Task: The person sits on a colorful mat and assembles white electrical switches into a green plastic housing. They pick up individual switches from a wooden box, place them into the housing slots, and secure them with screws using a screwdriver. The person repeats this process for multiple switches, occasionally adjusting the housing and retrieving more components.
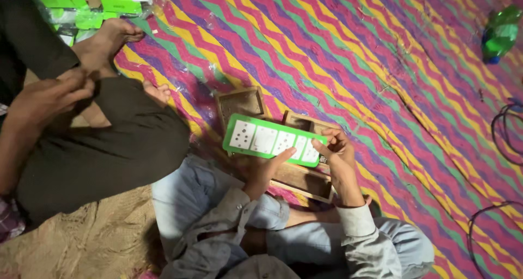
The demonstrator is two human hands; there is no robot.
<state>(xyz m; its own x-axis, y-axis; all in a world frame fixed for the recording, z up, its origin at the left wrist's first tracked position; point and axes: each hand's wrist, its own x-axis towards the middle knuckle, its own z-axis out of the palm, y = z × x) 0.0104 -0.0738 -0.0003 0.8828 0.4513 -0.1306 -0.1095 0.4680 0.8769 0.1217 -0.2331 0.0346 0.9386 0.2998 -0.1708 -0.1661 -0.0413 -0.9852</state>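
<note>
I hold a green-framed panel [269, 138] with several white switches and sockets, flat above my lap. My left hand [267, 167] grips its near edge from below, thumb on the frame. My right hand [333, 148] pinches the panel's right end, fingers curled over a switch. Beneath the panel lie open wooden boxes: one [239, 102] at the back, another [302, 178] under my hands.
Another person sits cross-legged at left in dark clothes, a hand [46, 96] on the knee and a bare foot [109, 37] out. Green boxes [87, 7] are stacked top left. A green plastic bottle [500, 34] and black cables [504, 129] lie at right on the striped mat.
</note>
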